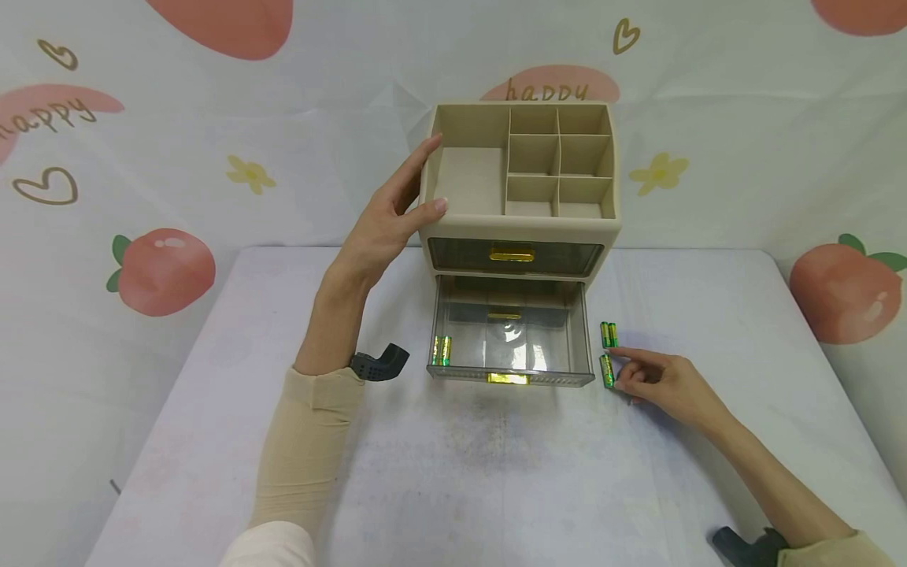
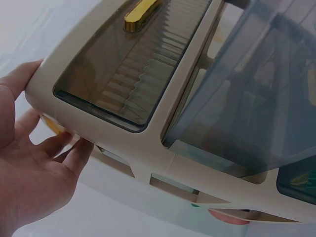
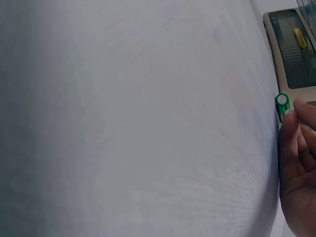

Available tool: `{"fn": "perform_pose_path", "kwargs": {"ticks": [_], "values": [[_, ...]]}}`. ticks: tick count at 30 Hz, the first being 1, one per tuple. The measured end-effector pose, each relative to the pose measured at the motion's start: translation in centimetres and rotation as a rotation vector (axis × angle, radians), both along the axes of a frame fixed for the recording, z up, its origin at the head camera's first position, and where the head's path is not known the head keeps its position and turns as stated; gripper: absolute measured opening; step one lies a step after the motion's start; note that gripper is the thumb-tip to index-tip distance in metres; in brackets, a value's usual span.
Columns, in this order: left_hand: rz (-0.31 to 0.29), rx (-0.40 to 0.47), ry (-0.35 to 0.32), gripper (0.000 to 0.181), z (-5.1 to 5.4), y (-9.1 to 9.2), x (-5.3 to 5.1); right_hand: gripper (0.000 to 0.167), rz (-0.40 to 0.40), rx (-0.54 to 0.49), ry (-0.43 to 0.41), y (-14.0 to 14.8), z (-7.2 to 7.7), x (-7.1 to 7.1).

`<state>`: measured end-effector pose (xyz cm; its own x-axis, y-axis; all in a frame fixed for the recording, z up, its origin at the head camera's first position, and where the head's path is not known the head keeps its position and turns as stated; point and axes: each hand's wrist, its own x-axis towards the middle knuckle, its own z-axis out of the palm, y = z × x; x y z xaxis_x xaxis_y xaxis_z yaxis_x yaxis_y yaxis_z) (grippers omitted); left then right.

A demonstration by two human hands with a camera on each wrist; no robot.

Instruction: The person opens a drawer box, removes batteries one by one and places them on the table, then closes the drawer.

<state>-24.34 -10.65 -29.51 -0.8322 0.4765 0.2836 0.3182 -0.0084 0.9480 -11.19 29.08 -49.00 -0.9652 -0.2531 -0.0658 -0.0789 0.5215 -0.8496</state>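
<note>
A single green battery [image 1: 607, 371] lies on the white tabletop [image 1: 496, 488], just right of a storage organizer's open lower drawer [image 1: 462, 374]. A person's right hand [image 1: 669, 390] reaches it with forefinger and thumb slightly apart near its two ends; whether they pinch it cannot be told. Just beyond the forefinger, a pair of batteries [image 1: 608, 335] lies side by side. Two more, the stored batteries [image 1: 442, 350], occupy the clear drawer's front left corner, and a gold handle [image 1: 508, 379] marks its front. The left hand [image 1: 383, 224], well apart from the right, clasps the upper left edge of the beige organizer [image 1: 524, 227], thumb and a fingertip over the rim. The dark upper drawer [image 1: 453, 256] is closed beneath the divided top compartments [image 1: 489, 181]. Behind hangs a white backdrop [image 1: 340, 157] printed with peaches, hearts, yellow flowers and the word "happy."
</note>
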Motion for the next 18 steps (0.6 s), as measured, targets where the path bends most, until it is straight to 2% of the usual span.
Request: {"fn": "perform_pose_path", "kwargs": {"ticks": [8,18], "values": [[0.004,-0.006,0.007,0.070,0.1,-0.1,0.1,0.039,-0.006,-0.021,0.029,0.0,0.3,0.2],[0.002,0.015,0.006,0.069,0.1,0.1,0.1,0.035,-0.018,-0.092,0.082,-0.4,1.7,0.0]]}}
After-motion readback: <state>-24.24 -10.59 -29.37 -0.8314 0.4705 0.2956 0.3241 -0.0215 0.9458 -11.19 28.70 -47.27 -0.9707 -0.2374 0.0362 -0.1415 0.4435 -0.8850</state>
